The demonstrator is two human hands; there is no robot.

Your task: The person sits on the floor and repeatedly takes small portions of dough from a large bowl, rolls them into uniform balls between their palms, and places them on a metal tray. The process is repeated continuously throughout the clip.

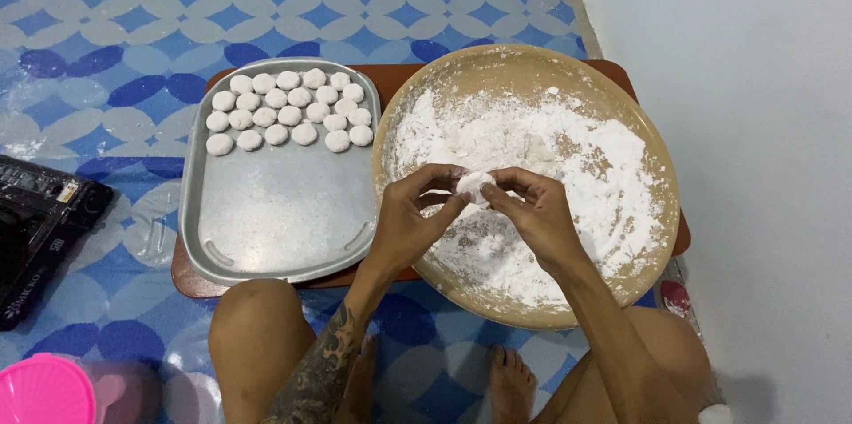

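Blue patterned mat (pixel 115 24) covers the floor beside a white wall (pixel 754 78); on it a brown board (pixel 191 280) bears a metal tray (pixel 266 211) with rows of white dough balls (pixel 288 109) and a round floured basin (pixel 652 135); left hand (pixel 413 220) and right hand (pixel 532 211) both pinch one dough piece (pixel 473 184) above the basin; a pink lid (pixel 44 388) lies near the knee

Left hand (pixel 410 224) and right hand (pixel 532 215) pinching a dough ball (pixel 473 184), over floured round tray (pixel 652 144), beside metal tray (pixel 275 211) of dough pieces (pixel 288 109)
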